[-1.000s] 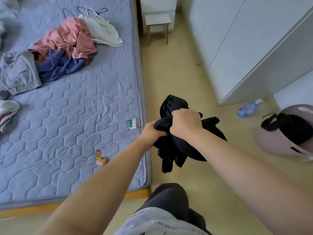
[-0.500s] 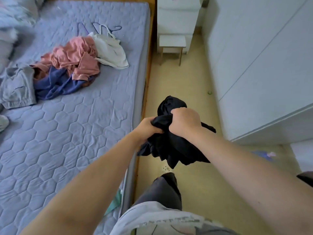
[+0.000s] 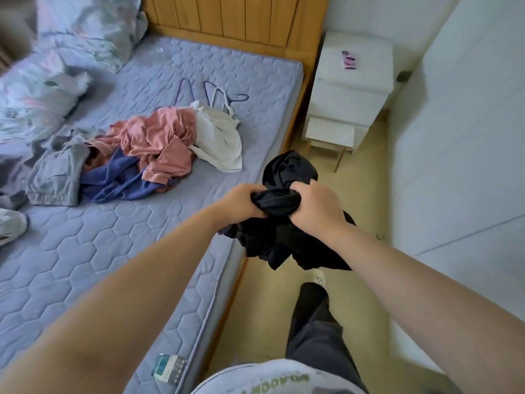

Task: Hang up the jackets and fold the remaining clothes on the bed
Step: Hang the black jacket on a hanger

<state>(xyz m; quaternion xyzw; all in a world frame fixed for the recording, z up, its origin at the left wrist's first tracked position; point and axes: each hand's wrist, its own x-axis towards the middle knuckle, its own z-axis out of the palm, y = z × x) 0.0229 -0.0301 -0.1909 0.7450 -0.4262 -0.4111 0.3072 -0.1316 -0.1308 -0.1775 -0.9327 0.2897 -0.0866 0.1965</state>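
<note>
Both my hands grip a bunched black garment [image 3: 287, 237] over the bed's right edge. My left hand [image 3: 241, 201] holds its left side, and my right hand [image 3: 315, 207] clutches it from the right. On the blue quilted mattress [image 3: 85, 265] lies a heap of clothes: a pink garment [image 3: 159, 140], a dark blue one [image 3: 113, 180], a grey one [image 3: 54, 174] and a white one [image 3: 218, 140]. Several hangers [image 3: 216, 92] lie just behind the heap.
A wooden headboard [image 3: 235, 18] closes the bed's far end, with pillows [image 3: 85, 27] at the far left. A white nightstand [image 3: 352, 81] and a small stool [image 3: 329, 135] stand at the bed's right. White wardrobe doors [image 3: 468, 137] line the right side of a narrow floor strip.
The view has swung left and forward toward the bed; the headboard has come into sight. Both hands still grip the black garment, now held over the mattress edge and spread slightly apart.
</note>
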